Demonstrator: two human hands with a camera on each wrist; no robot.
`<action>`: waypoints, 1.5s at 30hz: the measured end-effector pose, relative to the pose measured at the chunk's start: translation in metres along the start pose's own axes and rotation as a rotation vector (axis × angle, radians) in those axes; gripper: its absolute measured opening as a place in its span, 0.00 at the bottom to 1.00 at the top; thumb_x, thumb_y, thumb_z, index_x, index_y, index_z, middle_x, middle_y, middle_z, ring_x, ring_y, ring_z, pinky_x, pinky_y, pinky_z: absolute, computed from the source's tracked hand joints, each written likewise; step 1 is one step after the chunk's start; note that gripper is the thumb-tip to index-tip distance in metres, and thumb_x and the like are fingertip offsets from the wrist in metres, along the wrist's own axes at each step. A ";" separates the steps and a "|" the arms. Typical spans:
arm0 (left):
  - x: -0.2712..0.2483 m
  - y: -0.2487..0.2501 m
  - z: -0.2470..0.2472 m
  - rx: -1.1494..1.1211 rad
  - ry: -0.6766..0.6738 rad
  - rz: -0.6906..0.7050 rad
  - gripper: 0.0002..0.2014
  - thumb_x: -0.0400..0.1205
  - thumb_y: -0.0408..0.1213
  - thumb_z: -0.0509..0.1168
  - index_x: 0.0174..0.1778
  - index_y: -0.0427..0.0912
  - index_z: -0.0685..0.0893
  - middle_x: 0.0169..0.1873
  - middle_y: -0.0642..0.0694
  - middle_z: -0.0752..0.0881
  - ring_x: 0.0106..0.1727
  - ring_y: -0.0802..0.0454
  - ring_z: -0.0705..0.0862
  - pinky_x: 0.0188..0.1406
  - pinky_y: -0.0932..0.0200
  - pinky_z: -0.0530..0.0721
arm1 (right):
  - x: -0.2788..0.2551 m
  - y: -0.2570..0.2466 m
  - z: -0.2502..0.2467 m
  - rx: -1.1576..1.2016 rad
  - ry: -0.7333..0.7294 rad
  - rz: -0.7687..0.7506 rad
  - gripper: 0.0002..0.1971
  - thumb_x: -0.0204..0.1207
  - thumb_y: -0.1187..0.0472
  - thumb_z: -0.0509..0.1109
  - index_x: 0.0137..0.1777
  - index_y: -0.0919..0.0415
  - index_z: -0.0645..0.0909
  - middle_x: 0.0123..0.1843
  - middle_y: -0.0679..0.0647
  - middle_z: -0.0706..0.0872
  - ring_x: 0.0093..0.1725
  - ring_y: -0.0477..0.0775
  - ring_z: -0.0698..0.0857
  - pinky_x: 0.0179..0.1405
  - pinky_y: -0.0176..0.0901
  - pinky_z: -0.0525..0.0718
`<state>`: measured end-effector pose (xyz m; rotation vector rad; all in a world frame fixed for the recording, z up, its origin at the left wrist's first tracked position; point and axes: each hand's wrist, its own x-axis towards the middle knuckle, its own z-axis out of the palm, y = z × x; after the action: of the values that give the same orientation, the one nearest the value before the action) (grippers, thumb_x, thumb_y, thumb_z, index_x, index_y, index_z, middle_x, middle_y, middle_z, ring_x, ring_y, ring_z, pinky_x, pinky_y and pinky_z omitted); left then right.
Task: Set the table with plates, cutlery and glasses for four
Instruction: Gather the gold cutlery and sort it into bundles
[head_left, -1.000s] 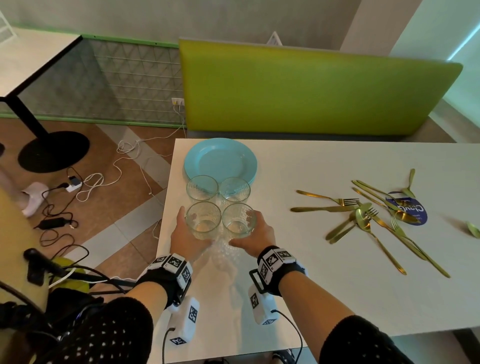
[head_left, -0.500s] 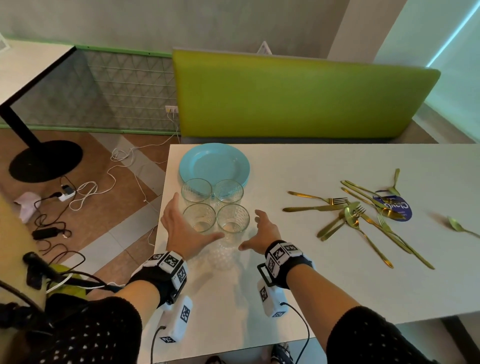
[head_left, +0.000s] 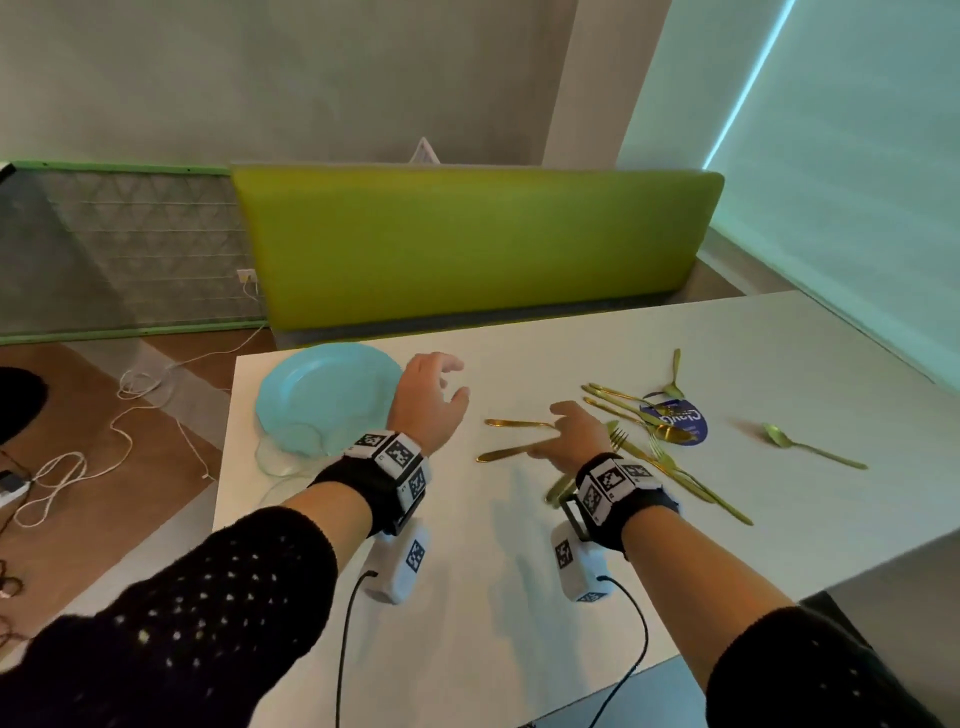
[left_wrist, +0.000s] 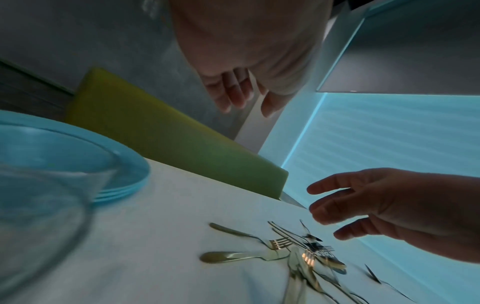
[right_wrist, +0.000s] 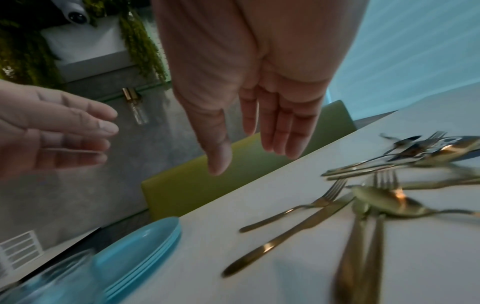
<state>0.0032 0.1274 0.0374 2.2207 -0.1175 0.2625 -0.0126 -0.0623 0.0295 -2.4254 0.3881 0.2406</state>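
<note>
Both hands' fingers spread, empty; gold cutlery just beneath the right hand.

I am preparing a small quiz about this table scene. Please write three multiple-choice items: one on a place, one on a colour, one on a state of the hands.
1. Where does the stack of plates lie on the white table?
A. near its left edge
B. at its right end
C. among the cutlery

2. What colour is the cutlery?
A. silver
B. gold
C. black

3. What does the left hand hold?
A. a glass
B. a fork
C. nothing

Answers:
1. A, the head view shows the plates by the left edge, left of both hands.
2. B, the forks, knives and spoons shine gold in the head view.
3. C, its fingers hang loosely curled over the table with nothing between them; the right hand is also empty.
</note>
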 end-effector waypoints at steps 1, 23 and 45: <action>0.007 0.007 0.012 -0.001 -0.046 -0.005 0.14 0.79 0.34 0.66 0.60 0.39 0.81 0.60 0.43 0.81 0.48 0.52 0.78 0.50 0.64 0.73 | 0.005 0.010 -0.012 -0.007 0.012 0.011 0.32 0.70 0.58 0.78 0.73 0.58 0.71 0.68 0.58 0.81 0.66 0.55 0.81 0.60 0.38 0.78; 0.095 -0.013 0.215 0.656 -0.622 -0.059 0.14 0.84 0.35 0.56 0.60 0.45 0.85 0.59 0.44 0.82 0.61 0.46 0.79 0.58 0.56 0.79 | 0.122 0.191 -0.101 -0.031 0.053 0.247 0.02 0.73 0.58 0.74 0.43 0.55 0.84 0.47 0.52 0.87 0.45 0.48 0.82 0.42 0.31 0.77; 0.079 0.006 0.165 -0.212 -0.361 -0.483 0.09 0.86 0.36 0.57 0.59 0.39 0.77 0.45 0.43 0.85 0.38 0.53 0.80 0.38 0.58 0.85 | 0.081 0.111 0.020 -0.126 -0.058 0.428 0.17 0.80 0.49 0.63 0.58 0.61 0.81 0.54 0.57 0.87 0.53 0.55 0.85 0.44 0.41 0.79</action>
<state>0.1035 -0.0057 -0.0379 1.9912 0.1879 -0.3989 0.0251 -0.1493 -0.0726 -2.4265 0.8882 0.5331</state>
